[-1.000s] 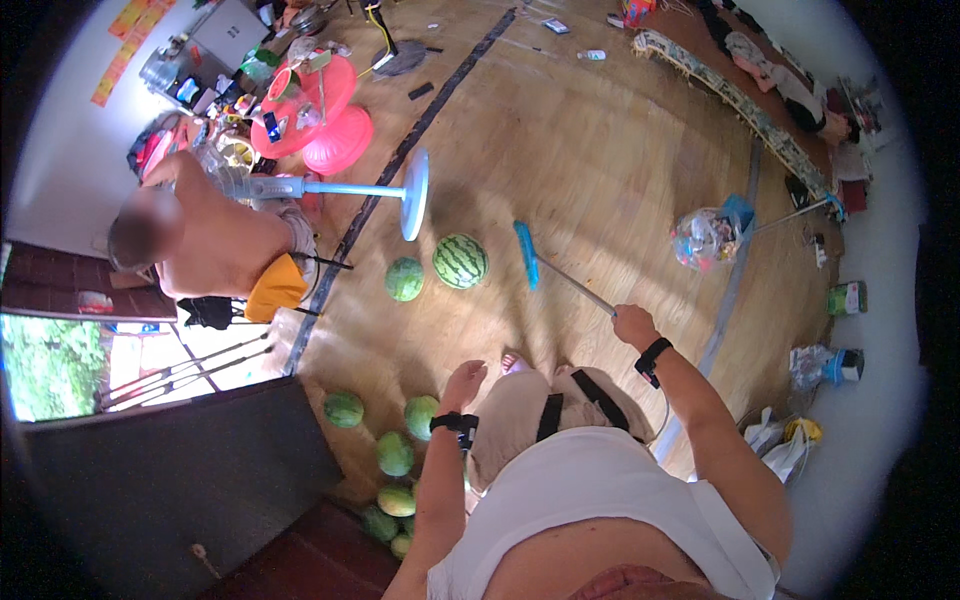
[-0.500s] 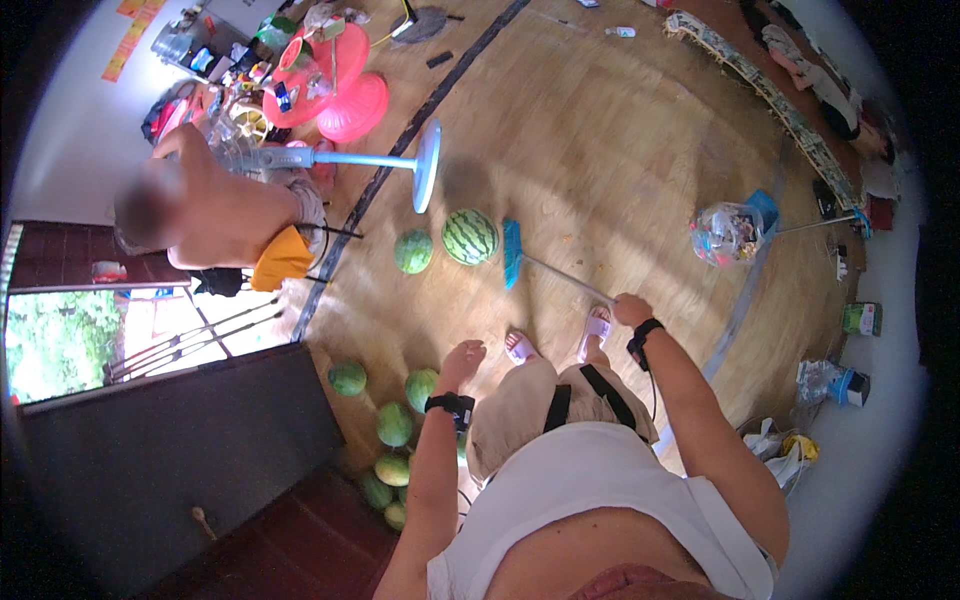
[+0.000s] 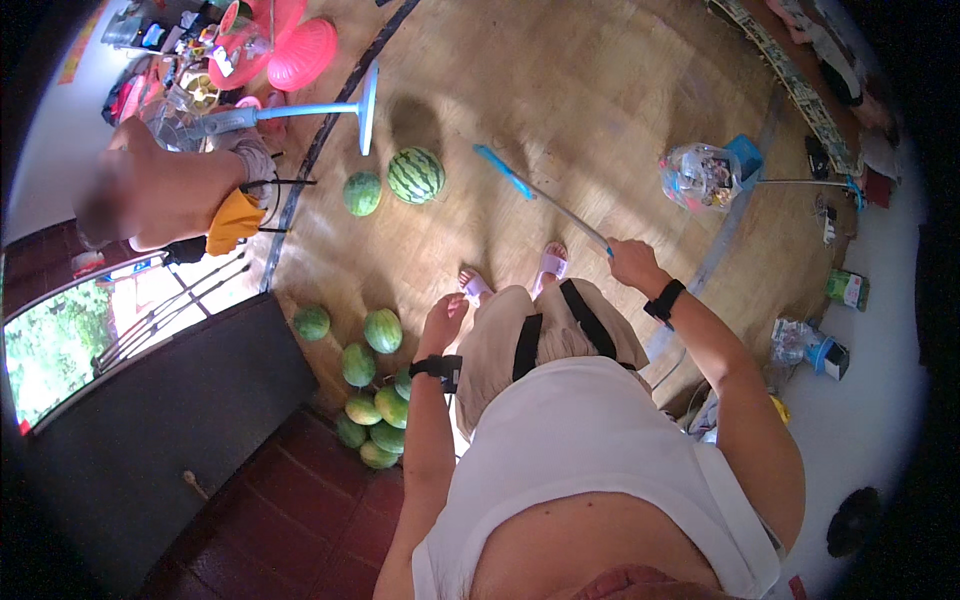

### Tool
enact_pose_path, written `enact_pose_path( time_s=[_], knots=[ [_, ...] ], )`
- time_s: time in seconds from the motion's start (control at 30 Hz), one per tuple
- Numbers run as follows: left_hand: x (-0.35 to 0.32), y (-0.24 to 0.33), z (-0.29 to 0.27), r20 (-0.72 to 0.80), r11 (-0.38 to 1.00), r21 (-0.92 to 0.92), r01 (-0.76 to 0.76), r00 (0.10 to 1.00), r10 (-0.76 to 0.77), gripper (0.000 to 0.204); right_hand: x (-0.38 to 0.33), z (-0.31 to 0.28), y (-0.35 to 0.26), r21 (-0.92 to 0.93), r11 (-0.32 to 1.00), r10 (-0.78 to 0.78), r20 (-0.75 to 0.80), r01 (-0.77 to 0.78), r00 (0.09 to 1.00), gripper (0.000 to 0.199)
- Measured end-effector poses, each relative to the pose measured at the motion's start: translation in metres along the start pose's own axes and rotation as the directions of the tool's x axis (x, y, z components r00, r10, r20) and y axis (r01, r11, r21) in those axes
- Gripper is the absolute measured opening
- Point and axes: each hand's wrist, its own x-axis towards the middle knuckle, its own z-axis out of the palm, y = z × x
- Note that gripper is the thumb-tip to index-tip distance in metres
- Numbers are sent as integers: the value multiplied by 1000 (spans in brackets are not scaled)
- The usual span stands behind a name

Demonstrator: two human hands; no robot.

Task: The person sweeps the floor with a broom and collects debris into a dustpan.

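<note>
The right hand (image 3: 632, 265) is closed around the thin metal pole of a blue-headed mop (image 3: 505, 172) pointing off at 11 o'clock, which looks light and stiff, best gripped high on the pole, while the left hand (image 3: 443, 318) hangs loosely open, holding nothing.

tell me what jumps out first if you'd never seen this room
The right hand grips a long stick with a blue head reaching over the wooden floor. A striped watermelon lies ahead, and a pile of green melons sits below the empty left hand.
</note>
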Motion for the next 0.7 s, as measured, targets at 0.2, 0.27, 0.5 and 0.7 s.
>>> enact_pose_path(
  time_s=[0.2,0.27,0.5,0.7],
  knots=[
    [18,36,28,11,997,-78,-29,999,30,34,11,33,52,235,972,-11,166,-28,986,20],
    [24,31,33,3,999,-25,-38,999,38,34,22,41,73,265,963,-8,218,-52,976,19],
    [-3,46,29,-38,1000,-24,16,999,-17,35,48,-2,124,91,986,150,-74,-143,986,26],
    [-10,26,44,-24,997,-52,52,998,-54,34,43,-4,110,-128,991,8,-198,-34,980,21]
  ],
)
